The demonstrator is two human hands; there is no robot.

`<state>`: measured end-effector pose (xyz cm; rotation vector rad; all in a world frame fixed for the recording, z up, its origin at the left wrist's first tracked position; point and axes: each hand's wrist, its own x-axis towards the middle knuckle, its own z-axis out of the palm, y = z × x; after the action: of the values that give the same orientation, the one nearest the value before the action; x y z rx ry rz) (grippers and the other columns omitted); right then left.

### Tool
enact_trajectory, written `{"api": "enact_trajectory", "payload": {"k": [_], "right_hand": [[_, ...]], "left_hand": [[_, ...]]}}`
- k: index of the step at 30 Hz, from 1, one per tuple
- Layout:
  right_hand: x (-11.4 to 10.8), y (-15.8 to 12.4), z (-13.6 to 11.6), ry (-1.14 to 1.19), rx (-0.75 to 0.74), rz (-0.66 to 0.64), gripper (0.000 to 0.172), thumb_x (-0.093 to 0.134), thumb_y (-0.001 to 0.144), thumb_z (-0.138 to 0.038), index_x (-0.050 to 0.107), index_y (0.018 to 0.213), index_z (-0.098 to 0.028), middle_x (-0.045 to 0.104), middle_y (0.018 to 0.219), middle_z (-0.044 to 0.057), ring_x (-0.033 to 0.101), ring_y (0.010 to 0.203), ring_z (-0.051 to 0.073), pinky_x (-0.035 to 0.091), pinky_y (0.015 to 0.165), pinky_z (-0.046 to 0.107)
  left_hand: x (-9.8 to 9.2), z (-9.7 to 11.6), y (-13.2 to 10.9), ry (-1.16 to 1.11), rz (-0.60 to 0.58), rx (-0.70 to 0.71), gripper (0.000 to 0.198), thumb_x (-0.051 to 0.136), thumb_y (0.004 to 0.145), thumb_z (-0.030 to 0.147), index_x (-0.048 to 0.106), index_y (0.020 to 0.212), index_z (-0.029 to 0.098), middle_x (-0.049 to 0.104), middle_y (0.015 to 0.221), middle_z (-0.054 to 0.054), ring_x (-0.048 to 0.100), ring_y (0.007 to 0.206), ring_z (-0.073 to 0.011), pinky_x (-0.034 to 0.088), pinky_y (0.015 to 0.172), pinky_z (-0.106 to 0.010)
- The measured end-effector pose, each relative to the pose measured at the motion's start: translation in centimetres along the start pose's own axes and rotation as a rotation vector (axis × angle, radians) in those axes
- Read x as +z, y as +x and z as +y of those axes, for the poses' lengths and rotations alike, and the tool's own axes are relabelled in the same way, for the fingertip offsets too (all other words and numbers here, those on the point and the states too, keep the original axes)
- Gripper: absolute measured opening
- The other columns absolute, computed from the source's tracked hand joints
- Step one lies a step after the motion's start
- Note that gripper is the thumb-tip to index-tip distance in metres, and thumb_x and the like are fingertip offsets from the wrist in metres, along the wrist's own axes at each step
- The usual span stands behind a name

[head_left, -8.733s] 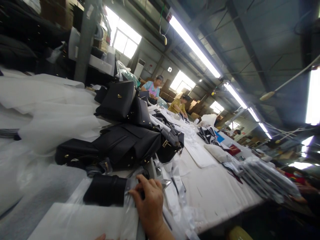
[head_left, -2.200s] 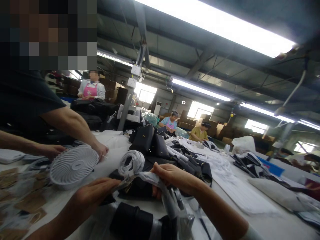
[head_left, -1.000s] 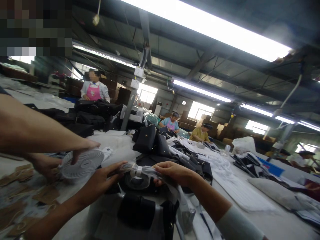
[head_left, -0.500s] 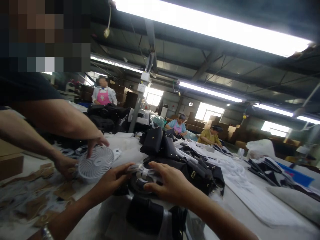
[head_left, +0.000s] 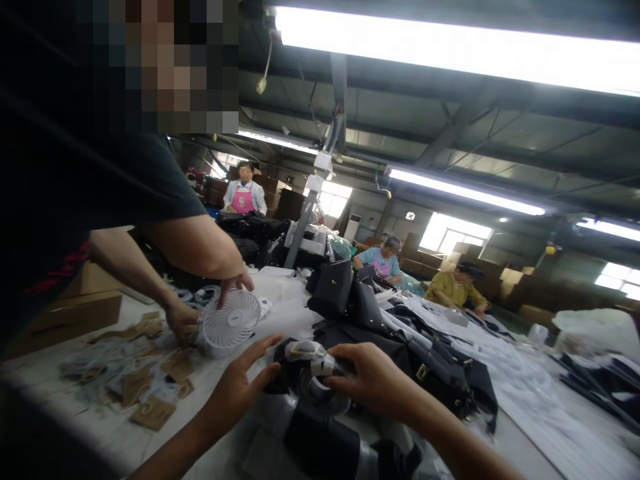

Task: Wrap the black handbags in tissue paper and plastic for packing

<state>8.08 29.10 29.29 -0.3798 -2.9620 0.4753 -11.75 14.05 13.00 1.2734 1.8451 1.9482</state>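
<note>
A: In the head view, holds what in the right hand (head_left: 370,375)?

B: Holds a plastic-wrapped coil (head_left: 303,351), with thumb and fingertips clamped on the white band (head_left: 323,365) around it.

A: And with the left hand (head_left: 239,388)?

B: Keeps thumb and forefinger apart, just beside the coil on its left — cannot tell from this angle whether touching the wrapping or not.

A: Where to look for the coil, then?

B: Between the two hands, over the table (head_left: 95,430), in front of a heap of black bags (head_left: 370,340). Below it, nearer the camera, a dark rounded piece (head_left: 321,440) with clear plastic at its right end.

A: Farther left?

B: A white fan (head_left: 233,321), in a co-worker's grasp: one hand (head_left: 237,283) over the upper rim, another (head_left: 181,323) by the left edge. Closer in, brown tags (head_left: 154,413) in a loose scatter; behind them, cardboard boxes (head_left: 75,323).

A: And past the heap?

B: On top of it, a boxy black bag (head_left: 333,290), tilted, with a small gold-coloured emblem. Farther back, a person in a pink apron (head_left: 244,199), another in pale blue (head_left: 377,261), a third in yellow (head_left: 455,290). To the right, pale flat sheets (head_left: 555,420) along the table — and overhead, long bright lamps (head_left: 465,192).
</note>
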Motion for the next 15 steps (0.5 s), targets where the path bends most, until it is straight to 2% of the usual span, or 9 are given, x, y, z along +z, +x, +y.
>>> {"api": "enact_trajectory", "payload": {"k": [3, 6, 10, 13, 15], "right_hand": [[-0.2, -0.4, 0.0, 0.028, -0.006, -0.031, 0.02, 0.069, 0.078, -0.026, 0.077, 0.096, -0.023, 0.072, 0.08, -0.001, 0.062, 0.072, 0.016, 0.035, 0.06, 0.022], [-0.6, -0.6, -0.1, 0.042, -0.024, -0.034, 0.021, 0.068, 0.08, -0.026, 0.077, 0.098, -0.022, 0.072, 0.082, -0.001, 0.063, 0.073, 0.016, 0.037, 0.062, 0.022], [-1.2, -0.3, 0.1, 0.047, -0.041, -0.005, 0.026, 0.07, 0.082, -0.029, 0.078, 0.105, -0.022, 0.074, 0.087, 0.0, 0.065, 0.076, 0.017, 0.041, 0.066, 0.023], [-1.7, 0.2, 0.3, 0.062, -0.055, 0.002, 0.028, 0.071, 0.084, -0.031, 0.078, 0.108, -0.021, 0.075, 0.091, 0.001, 0.067, 0.078, 0.018, 0.045, 0.069, 0.024], [-2.1, 0.5, 0.4, 0.091, -0.079, 0.01, 0.029, 0.07, 0.085, -0.032, 0.077, 0.111, -0.02, 0.076, 0.094, 0.002, 0.068, 0.081, 0.019, 0.047, 0.072, 0.025]], "left_hand": [[-1.0, -2.2, -2.0, 0.021, 0.134, -0.1, 0.061, 0.053, 0.092, 0.064, 0.058, 0.139, 0.024, 0.057, 0.15, -0.009, 0.048, 0.142, -0.0315, 0.032, 0.122, -0.052], [-1.3, -4.2, -3.9, 0.028, 0.195, -0.186, 0.071, 0.048, 0.093, 0.069, 0.053, 0.144, 0.019, 0.053, 0.153, -0.012, 0.043, 0.146, -0.0322, 0.031, 0.122, -0.052], [-0.1, -6.6, -5.9, 0.031, 0.165, -0.275, 0.079, 0.043, 0.094, 0.07, 0.044, 0.151, 0.017, 0.048, 0.157, -0.013, 0.038, 0.148, -0.0307, 0.027, 0.122, -0.051], [0.9, -7.5, -6.8, 0.05, 0.122, -0.303, 0.075, 0.039, 0.096, 0.069, 0.042, 0.154, 0.021, 0.04, 0.162, -0.006, 0.025, 0.153, -0.0266, 0.015, 0.125, -0.048], [1.3, -7.7, -7.2, 0.056, 0.093, -0.315, 0.074, 0.037, 0.097, 0.069, 0.041, 0.155, 0.024, 0.035, 0.164, -0.003, 0.021, 0.153, -0.0253, 0.014, 0.125, -0.047]]}}
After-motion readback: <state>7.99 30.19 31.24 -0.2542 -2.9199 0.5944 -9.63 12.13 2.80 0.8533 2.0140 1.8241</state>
